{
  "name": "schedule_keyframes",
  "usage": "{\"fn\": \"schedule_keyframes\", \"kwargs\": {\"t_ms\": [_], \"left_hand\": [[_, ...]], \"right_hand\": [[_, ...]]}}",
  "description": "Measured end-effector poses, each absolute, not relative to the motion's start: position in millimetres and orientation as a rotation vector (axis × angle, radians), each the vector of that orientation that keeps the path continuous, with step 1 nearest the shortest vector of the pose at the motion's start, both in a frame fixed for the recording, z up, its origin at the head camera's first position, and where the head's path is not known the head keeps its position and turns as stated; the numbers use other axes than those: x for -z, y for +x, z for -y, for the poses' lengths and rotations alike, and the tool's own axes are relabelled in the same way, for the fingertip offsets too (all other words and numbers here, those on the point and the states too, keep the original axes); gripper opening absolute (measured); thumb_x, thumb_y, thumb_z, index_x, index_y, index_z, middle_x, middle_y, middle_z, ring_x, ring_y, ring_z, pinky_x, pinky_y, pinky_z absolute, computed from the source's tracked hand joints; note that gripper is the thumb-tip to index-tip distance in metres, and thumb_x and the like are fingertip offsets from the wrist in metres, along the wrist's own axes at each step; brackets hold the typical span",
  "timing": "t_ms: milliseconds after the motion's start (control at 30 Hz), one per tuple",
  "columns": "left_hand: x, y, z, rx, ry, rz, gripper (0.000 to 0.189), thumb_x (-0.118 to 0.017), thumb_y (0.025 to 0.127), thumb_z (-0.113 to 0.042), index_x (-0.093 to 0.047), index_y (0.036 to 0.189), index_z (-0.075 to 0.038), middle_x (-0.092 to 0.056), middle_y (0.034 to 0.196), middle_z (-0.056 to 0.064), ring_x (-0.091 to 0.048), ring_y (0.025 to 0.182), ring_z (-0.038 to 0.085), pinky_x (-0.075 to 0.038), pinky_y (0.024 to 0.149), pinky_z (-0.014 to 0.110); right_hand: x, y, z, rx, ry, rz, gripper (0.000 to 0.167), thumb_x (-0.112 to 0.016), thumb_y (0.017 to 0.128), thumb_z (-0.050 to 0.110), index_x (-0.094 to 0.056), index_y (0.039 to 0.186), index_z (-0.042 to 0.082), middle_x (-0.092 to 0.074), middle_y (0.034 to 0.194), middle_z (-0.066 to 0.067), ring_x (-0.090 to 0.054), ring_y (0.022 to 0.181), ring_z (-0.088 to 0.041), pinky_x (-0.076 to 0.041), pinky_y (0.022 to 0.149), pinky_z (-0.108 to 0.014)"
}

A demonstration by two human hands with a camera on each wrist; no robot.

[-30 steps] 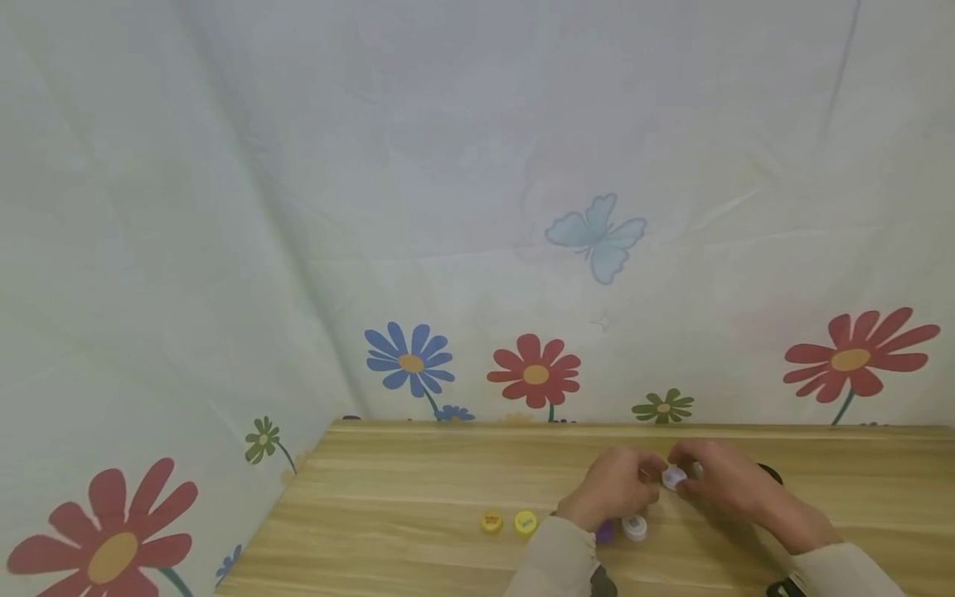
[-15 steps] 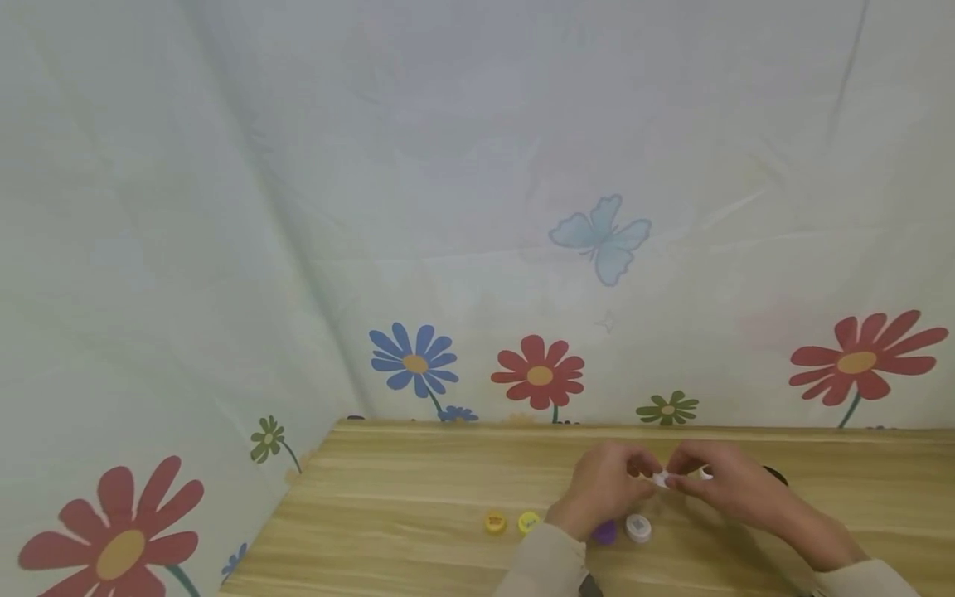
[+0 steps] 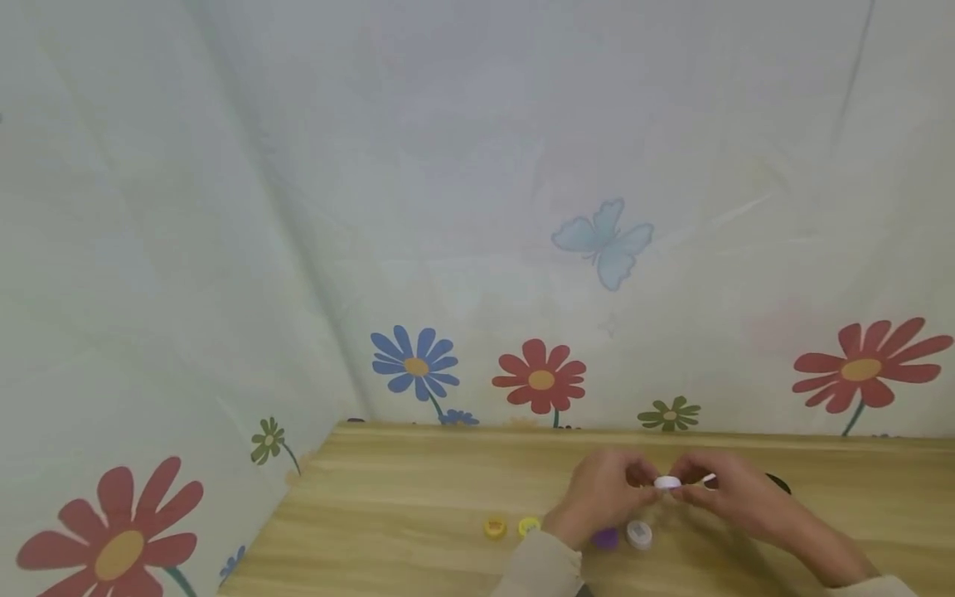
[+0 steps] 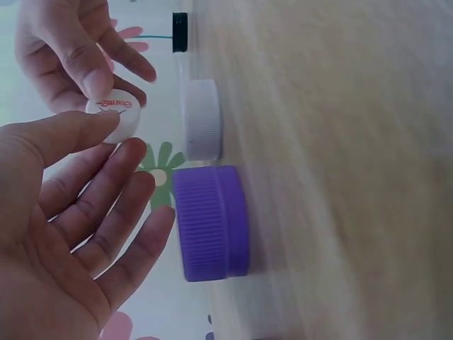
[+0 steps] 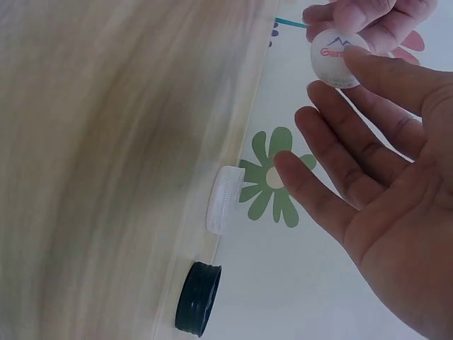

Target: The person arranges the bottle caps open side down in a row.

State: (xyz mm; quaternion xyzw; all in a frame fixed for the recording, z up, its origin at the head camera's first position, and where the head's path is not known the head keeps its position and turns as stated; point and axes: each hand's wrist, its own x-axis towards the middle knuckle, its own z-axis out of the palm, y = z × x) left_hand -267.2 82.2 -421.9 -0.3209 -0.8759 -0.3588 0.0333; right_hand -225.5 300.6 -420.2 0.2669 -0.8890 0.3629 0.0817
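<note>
Both hands hold one white bottle cap (image 3: 667, 482) between them, raised above the table. My left hand (image 3: 603, 496) pinches it from the left, and my right hand (image 3: 729, 489) pinches it from the right. In the left wrist view, the cap (image 4: 129, 125) has red lettering on its top, and the left thumb lies across it. The right wrist view shows the same cap (image 5: 328, 65) with red letters and a blue peak-shaped mark. Below the hands on the table are a purple cap (image 3: 605, 539) and another white cap (image 3: 639, 536).
An orange cap (image 3: 495, 528) and a yellow cap (image 3: 529, 527) lie left on the wooden table (image 3: 388, 489). A further white cap (image 5: 225, 200) and a black cap (image 5: 198, 299) stand near the right hand. A flower-printed cloth (image 3: 462, 207) hangs behind.
The held white cap has turned from showing its face to being seen nearly edge-on in the head view. Both hands keep their pinch and have shifted only slightly.
</note>
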Motion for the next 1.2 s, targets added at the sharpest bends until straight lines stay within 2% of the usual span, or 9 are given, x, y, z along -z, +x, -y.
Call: {"fn": "schedule_keyframes", "kwargs": {"t_ms": [167,433,667,867,1000,1200], "left_hand": [[421.3,-264.0,-82.5,1.096,-1.011,2.685,0.009,-0.085,0.091,-0.023,-0.082,0.099,-0.022,-0.073,0.085,-0.02,-0.059,0.078,-0.008,-0.045,0.073,0.014],[417.6,-264.1,-80.1,1.098,-1.122,2.617,0.027,-0.086,0.088,-0.01,-0.077,0.112,-0.017,-0.078,0.097,-0.013,-0.065,0.079,-0.007,-0.048,0.071,0.011],[423.5,-262.8,-80.5,1.091,-1.147,2.61,0.03,-0.087,0.085,-0.009,-0.078,0.112,-0.02,-0.077,0.093,-0.016,-0.063,0.077,-0.009,-0.047,0.069,0.011],[425.9,-261.1,-83.7,1.074,-1.132,2.65,0.028,-0.089,0.084,-0.011,-0.079,0.108,-0.02,-0.074,0.089,-0.019,-0.061,0.076,-0.01,-0.046,0.069,0.011],[422.9,-261.0,-84.4,1.049,-1.109,2.675,0.025,-0.089,0.084,-0.015,-0.079,0.106,-0.021,-0.073,0.087,-0.019,-0.059,0.075,-0.01,-0.045,0.069,0.012],[421.2,-260.5,-81.5,1.054,-1.098,2.698,0.021,-0.09,0.085,-0.022,-0.08,0.103,-0.021,-0.072,0.086,-0.019,-0.058,0.075,-0.009,-0.045,0.071,0.014]], "right_hand": [[418.5,-221.0,-300.5,-1.093,0.782,2.666,0.004,-0.075,0.1,0.013,-0.074,0.103,0.015,-0.075,0.097,0.009,-0.069,0.088,-0.006,-0.059,0.074,-0.03],[416.5,-222.3,-298.2,-1.177,0.805,2.655,0.006,-0.071,0.101,0.01,-0.071,0.107,0.007,-0.074,0.096,0.006,-0.069,0.086,-0.009,-0.057,0.074,-0.029],[418.2,-219.4,-298.4,-1.302,0.811,2.667,0.009,-0.069,0.103,0.009,-0.069,0.11,0.003,-0.074,0.097,0.003,-0.07,0.086,-0.013,-0.056,0.074,-0.028],[419.5,-215.1,-303.9,-1.279,0.811,2.697,0.016,-0.074,0.1,0.009,-0.067,0.112,0.002,-0.073,0.101,-0.002,-0.069,0.09,-0.008,-0.057,0.074,-0.028],[418.2,-215.9,-305.9,-1.235,0.813,2.708,0.021,-0.08,0.094,0.009,-0.067,0.11,0.004,-0.073,0.1,0.0,-0.069,0.089,-0.007,-0.057,0.075,-0.028],[418.0,-217.6,-304.5,-1.156,0.822,2.702,0.019,-0.082,0.092,0.008,-0.07,0.106,0.009,-0.072,0.096,0.005,-0.066,0.087,-0.005,-0.057,0.074,-0.028]]}}
